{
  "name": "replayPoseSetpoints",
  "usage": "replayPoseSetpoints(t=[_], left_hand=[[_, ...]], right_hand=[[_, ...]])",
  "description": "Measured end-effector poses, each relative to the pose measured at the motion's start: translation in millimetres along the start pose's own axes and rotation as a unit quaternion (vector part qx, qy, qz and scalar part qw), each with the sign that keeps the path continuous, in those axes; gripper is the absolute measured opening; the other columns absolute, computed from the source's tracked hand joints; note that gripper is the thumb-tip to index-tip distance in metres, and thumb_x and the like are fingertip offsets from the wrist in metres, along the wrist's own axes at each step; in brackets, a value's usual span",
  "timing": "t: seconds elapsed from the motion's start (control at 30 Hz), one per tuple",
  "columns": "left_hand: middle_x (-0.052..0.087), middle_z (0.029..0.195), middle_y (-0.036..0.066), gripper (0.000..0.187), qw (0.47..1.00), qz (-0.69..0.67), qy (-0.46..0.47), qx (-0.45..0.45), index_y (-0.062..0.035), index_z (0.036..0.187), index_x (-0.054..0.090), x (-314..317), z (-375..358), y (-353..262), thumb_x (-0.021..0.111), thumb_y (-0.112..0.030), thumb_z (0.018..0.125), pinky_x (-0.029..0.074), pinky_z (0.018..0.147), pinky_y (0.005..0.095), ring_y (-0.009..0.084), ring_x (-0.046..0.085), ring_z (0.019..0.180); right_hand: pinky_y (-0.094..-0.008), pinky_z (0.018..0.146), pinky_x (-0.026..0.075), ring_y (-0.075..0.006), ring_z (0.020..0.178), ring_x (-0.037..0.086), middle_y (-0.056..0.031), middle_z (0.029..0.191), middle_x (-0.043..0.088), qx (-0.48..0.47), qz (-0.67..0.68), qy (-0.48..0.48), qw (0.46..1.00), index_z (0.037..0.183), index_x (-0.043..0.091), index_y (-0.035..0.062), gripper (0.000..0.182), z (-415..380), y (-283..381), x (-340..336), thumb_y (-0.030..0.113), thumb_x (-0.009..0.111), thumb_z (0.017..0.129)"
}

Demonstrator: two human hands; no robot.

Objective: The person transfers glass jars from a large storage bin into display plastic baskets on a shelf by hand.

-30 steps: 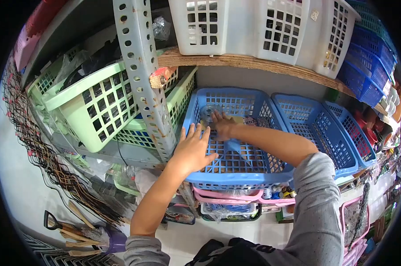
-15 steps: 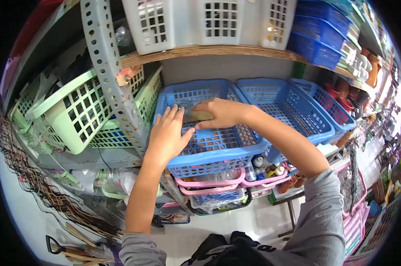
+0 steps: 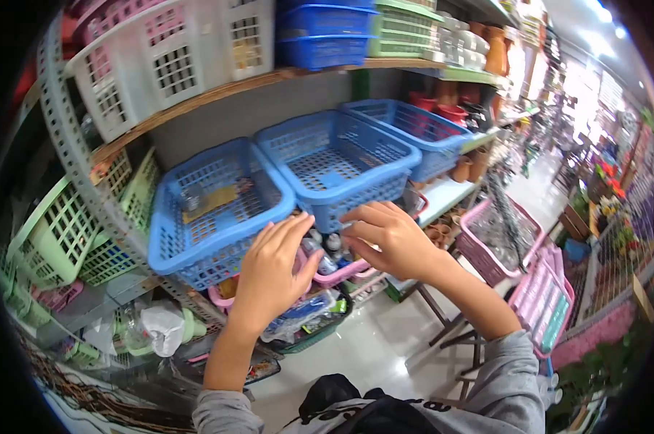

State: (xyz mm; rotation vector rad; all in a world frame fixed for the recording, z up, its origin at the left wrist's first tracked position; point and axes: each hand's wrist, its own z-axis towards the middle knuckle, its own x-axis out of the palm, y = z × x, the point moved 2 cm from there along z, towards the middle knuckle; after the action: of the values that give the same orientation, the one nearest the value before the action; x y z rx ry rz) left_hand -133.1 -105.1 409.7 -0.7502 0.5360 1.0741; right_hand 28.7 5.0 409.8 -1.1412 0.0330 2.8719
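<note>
My left hand (image 3: 272,271) is raised in front of the shelf, fingers stretched out and thumb apart, holding nothing. Close by on the right, my right hand (image 3: 390,237) has loosely bent, parted fingers and is also without anything in it. Behind them stands the left blue basket (image 3: 222,235), with a flat tan piece (image 3: 214,201) and a small clear object (image 3: 191,199) lying inside. The middle blue basket (image 3: 363,189) sits beside it, just beyond my right hand. Neither hand appears to grip a basket.
A third blue basket (image 3: 439,155) stands farther right. Below are pink baskets (image 3: 339,273) with bottles, and a dark bin of plastic packets (image 3: 305,318). White baskets (image 3: 175,65) fill the shelf above. Green baskets (image 3: 55,235) stand beyond the perforated metal post (image 3: 77,152).
Both hands have come out of the left blue basket and moved in front of the baskets. The tan piece beneath my right hand now lies in that basket. The view has swung right.
</note>
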Motion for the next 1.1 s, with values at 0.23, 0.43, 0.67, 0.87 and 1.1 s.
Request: replayPoseSetpoints(t=[0.23, 0.43, 0.67, 0.87, 1.1], left_hand=[[0.060, 0.105, 0.018, 0.038, 0.985, -0.155, 0.065, 0.027, -0.0003, 0.109, 0.056, 92, -26, -64, 0.065, -0.017, 0.077, 0.045, 0.085, 0.0385, 0.0336, 0.058, 0.097], [0.062, 0.100, 0.016, 0.037, 0.942, -0.226, 0.247, -0.018, -0.0022, 0.108, 0.056, 238, -99, -57, 0.064, -0.023, 0.078, 0.047, 0.080, 0.0367, 0.0292, 0.061, 0.092], [0.065, 0.091, 0.015, 0.034, 0.845, -0.219, 0.484, -0.064, -0.0063, 0.101, 0.062, 401, -242, 36, 0.062, -0.031, 0.078, 0.049, 0.077, 0.0387, 0.0297, 0.062, 0.088], [0.066, 0.090, 0.016, 0.036, 0.795, -0.123, 0.581, -0.124, -0.0056, 0.094, 0.066, 468, -312, 120, 0.063, -0.036, 0.074, 0.050, 0.078, 0.0373, 0.0306, 0.064, 0.086], [0.067, 0.088, 0.015, 0.039, 0.629, -0.090, 0.750, -0.181, -0.0071, 0.093, 0.068, 507, -292, 157, 0.062, -0.041, 0.073, 0.049, 0.079, 0.0357, 0.0258, 0.064, 0.084]], right_hand=[[-0.0341, 0.067, 0.041, -0.0241, 0.077, 0.053, -0.0054, 0.081, 0.054, 0.233, -0.030, -0.013, 0.972, 0.080, 0.058, 0.0063, 0.009, -164, 26, -52, 0.009, 0.064, 0.074], [-0.0395, 0.069, 0.045, -0.0293, 0.086, 0.056, -0.0107, 0.095, 0.055, 0.520, -0.108, 0.072, 0.845, 0.090, 0.059, 0.0074, 0.018, -361, 72, -25, 0.020, 0.062, 0.077], [-0.0426, 0.079, 0.047, -0.0350, 0.094, 0.057, -0.0173, 0.101, 0.059, 0.779, 0.004, 0.205, 0.593, 0.098, 0.062, 0.0085, 0.031, -565, 163, 66, 0.030, 0.060, 0.075], [-0.0416, 0.083, 0.046, -0.0339, 0.096, 0.059, -0.0175, 0.103, 0.062, 0.840, 0.167, 0.304, 0.418, 0.096, 0.067, 0.0113, 0.033, -676, 236, 165, 0.034, 0.056, 0.073], [-0.0396, 0.081, 0.047, -0.0343, 0.095, 0.059, -0.0180, 0.101, 0.062, 0.885, 0.176, 0.236, 0.361, 0.094, 0.067, 0.0097, 0.036, -661, 221, 181, 0.035, 0.056, 0.072]])
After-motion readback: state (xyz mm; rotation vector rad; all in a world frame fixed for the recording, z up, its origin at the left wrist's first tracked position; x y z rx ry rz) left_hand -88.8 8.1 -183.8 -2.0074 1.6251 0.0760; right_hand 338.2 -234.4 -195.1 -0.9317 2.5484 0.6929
